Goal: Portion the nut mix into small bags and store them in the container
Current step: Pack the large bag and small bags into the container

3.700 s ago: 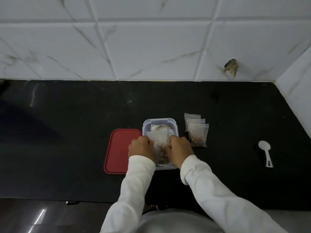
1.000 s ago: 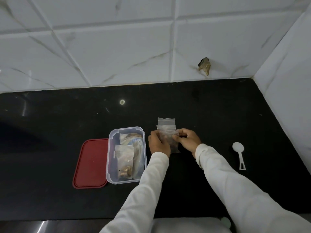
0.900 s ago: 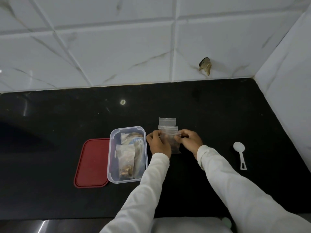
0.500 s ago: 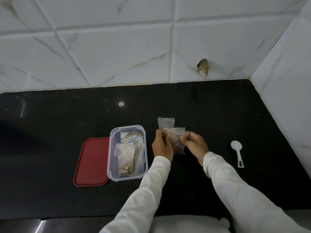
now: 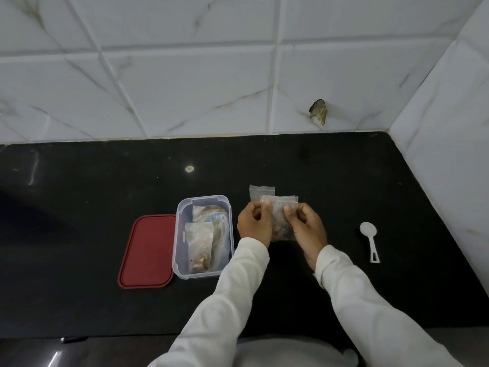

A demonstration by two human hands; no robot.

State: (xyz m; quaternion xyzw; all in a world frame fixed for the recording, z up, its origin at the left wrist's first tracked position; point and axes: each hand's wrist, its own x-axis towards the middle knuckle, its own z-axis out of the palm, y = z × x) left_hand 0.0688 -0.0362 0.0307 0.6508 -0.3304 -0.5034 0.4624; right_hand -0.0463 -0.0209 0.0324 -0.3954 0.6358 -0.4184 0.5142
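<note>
Both the left hand (image 5: 254,223) and right hand (image 5: 304,223) have lifted 1 pinched bag (image 5: 281,218) off the pile

Black, glossy counter (image 5: 79,234) running to the white tiled wall at the back and right. Red lid (image 5: 148,251) lying flat, touching the left wall of the clear container (image 5: 177,234), which stands open with filled bags inside. Small clear bag (image 5: 260,192) flat beyond the container's right side. White spoon (image 5: 369,238) well apart at right, bowl toward the wall.
</note>
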